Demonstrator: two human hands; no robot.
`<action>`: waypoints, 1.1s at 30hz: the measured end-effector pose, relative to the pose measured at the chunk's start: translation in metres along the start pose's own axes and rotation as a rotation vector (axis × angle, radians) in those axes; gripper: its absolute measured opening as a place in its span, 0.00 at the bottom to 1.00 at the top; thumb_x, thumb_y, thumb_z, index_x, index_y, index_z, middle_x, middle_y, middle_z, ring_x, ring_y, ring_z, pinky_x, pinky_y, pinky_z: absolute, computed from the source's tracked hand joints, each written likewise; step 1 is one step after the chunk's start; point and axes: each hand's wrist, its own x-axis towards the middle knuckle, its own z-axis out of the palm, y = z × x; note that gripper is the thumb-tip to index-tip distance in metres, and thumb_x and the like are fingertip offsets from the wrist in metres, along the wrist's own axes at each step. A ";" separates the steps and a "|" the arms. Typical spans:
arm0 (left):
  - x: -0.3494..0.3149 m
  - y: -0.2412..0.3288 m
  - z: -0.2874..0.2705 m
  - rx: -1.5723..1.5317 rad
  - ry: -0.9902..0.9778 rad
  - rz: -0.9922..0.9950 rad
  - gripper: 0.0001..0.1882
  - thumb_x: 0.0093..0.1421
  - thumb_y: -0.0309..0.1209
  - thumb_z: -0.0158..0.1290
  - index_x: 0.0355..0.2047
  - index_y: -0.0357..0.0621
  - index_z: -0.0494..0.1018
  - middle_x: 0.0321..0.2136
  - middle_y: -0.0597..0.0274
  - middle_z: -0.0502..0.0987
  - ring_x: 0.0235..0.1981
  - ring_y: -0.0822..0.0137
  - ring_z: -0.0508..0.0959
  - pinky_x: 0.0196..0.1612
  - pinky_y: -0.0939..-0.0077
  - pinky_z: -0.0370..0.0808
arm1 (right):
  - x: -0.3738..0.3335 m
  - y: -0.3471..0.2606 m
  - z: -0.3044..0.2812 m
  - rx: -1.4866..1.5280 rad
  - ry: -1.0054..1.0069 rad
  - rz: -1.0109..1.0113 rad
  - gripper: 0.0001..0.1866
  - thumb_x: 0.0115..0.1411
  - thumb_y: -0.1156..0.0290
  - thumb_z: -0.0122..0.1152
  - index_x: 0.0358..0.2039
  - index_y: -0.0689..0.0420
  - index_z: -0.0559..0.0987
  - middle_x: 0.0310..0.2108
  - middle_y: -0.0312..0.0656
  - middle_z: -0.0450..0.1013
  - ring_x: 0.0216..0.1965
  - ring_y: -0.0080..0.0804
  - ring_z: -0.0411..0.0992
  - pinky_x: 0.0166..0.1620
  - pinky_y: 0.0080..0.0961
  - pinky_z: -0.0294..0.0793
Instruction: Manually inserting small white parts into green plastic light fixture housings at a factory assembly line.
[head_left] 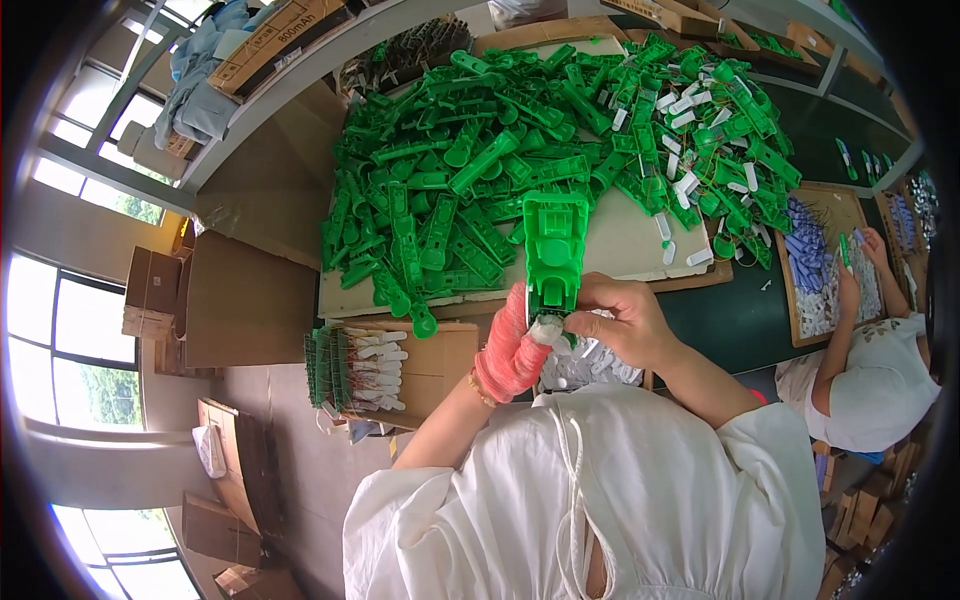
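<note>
A green plastic housing point(555, 240), long and hollow with inner ribs, stands upright in front of my chest with its open side toward me. My left hand point(508, 350), in a pinkish-red glove with a whitish wrap at a fingertip, closes around its lower end. At that same end my right hand point(632, 322), bare, has thumb and fingers bent against the housing's edge. Whatever small part lies between the fingertips is mostly hidden. Beyond both hands spreads a large heap of similar green housings point(440, 160) on a pale board point(640, 240).
Wired green housings with white pieces point(690, 185) lie at the far right. A cardboard box point(437, 365) holding green circuit boards and wired white parts sits left; white parts point(600, 368) lie below my hands. A co-worker point(870, 370) handles a green piece by a tray point(835, 320).
</note>
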 end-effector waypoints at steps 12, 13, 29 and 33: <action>0.001 0.020 0.021 0.082 0.203 0.041 0.26 0.56 0.46 0.46 0.47 0.39 0.61 0.33 0.63 0.71 0.33 0.73 0.69 0.37 0.77 0.68 | -0.006 -0.022 0.003 -0.074 0.066 -0.073 0.11 0.52 0.70 0.60 0.33 0.63 0.77 0.31 0.45 0.74 0.34 0.33 0.72 0.37 0.24 0.69; 0.002 0.025 0.031 0.084 0.314 0.054 0.24 0.56 0.44 0.46 0.45 0.39 0.63 0.33 0.63 0.72 0.34 0.73 0.70 0.38 0.77 0.68 | -0.006 -0.021 0.005 -0.056 0.127 -0.066 0.11 0.53 0.70 0.59 0.33 0.64 0.77 0.31 0.45 0.74 0.34 0.34 0.72 0.36 0.24 0.69; 0.008 0.031 0.039 -0.016 0.329 0.035 0.12 0.58 0.32 0.47 0.40 0.39 0.66 0.31 0.63 0.73 0.31 0.72 0.72 0.32 0.78 0.70 | -0.010 -0.011 -0.003 0.012 0.055 0.000 0.12 0.52 0.66 0.61 0.31 0.63 0.78 0.33 0.45 0.74 0.34 0.30 0.69 0.36 0.23 0.67; 0.004 0.032 0.039 0.142 0.336 0.011 0.12 0.58 0.30 0.47 0.41 0.39 0.64 0.32 0.63 0.72 0.32 0.71 0.71 0.34 0.78 0.69 | -0.010 -0.022 0.000 -0.043 0.047 -0.040 0.12 0.53 0.66 0.61 0.30 0.63 0.77 0.33 0.45 0.74 0.33 0.31 0.70 0.36 0.24 0.67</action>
